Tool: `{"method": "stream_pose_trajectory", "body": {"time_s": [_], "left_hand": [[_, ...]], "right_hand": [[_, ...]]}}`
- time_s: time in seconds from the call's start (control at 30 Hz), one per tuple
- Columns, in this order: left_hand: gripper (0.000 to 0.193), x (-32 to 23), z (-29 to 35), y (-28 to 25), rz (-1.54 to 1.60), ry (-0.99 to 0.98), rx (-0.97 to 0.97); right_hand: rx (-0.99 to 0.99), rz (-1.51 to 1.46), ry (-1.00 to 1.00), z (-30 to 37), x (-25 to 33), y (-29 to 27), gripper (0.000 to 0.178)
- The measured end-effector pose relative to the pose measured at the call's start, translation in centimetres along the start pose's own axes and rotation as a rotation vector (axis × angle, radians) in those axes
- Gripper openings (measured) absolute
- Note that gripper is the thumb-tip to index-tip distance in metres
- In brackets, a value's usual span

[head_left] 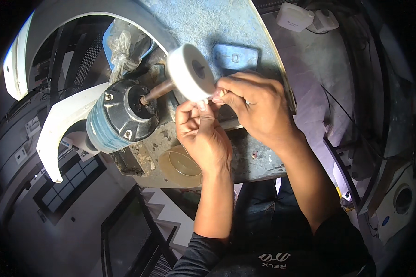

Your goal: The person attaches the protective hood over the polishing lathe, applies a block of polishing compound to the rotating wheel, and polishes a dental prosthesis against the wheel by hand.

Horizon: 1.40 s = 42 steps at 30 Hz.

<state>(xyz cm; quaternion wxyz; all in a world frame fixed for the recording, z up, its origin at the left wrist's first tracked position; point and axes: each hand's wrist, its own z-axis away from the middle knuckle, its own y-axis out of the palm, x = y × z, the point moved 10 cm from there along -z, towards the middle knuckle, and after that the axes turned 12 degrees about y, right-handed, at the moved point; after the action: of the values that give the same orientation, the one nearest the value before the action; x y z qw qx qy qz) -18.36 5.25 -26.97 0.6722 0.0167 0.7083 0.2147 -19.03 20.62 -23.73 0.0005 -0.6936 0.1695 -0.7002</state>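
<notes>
A white polishing wheel (184, 69) sits on the shaft (158, 91) of a black and blue-grey motor (123, 113). Against the wheel's lower right edge is a small pinkish piece (219, 95), too small to name. My right hand (266, 108) pinches it between thumb and fingers. Close by, just under the wheel, my left hand (203, 134) is closed with its thumb up at the rim. What its fingertips grip is mostly hidden. The two hands nearly meet at the fingertips.
Beyond the hands a blue rectangular block or tray (235, 57) lies on the dusty bench (208, 23). A round tan bowl (178, 166) stands by my left wrist. Curved white guards (55, 124) flank the motor. White jugs (295, 17) are at the far right.
</notes>
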Motion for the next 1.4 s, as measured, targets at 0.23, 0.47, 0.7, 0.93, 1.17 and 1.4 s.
{"method": "stream_pose_trajectory", "body": {"time_s": [0.23, 0.47, 0.7, 0.93, 1.17, 1.4], "left_hand": [[0.005, 0.5, -0.2, -0.1, -0.023, -0.024, 0.003], [0.006, 0.1, -0.5, -0.2, -0.015, -0.046, 0.027], [0.006, 0.1, -0.5, 0.2, 0.021, -0.064, 0.049], [0.009, -0.1, -1.1, -0.3, -0.019, -0.095, 0.077], [0.008, 0.1, -1.3, -0.3, -0.021, -0.12, 0.082], [0.007, -0.2, -0.3, 0.2, 0.012, -0.007, 0.044]], "right_hand": [[-0.024, -0.03, 0.027, 0.1, -0.3, -0.4, 0.014], [-0.004, 0.0, 0.062, 0.4, -0.3, 0.1, 0.012], [0.04, -0.006, 0.109, 0.6, -0.4, 0.1, 0.013], [0.044, 0.039, 0.067, 1.2, 0.4, 0.5, 0.015], [-0.017, 0.041, 0.009, 1.2, 0.7, 0.3, 0.013], [-0.027, -0.005, 0.012, 0.9, 0.3, -0.6, 0.015]]}}
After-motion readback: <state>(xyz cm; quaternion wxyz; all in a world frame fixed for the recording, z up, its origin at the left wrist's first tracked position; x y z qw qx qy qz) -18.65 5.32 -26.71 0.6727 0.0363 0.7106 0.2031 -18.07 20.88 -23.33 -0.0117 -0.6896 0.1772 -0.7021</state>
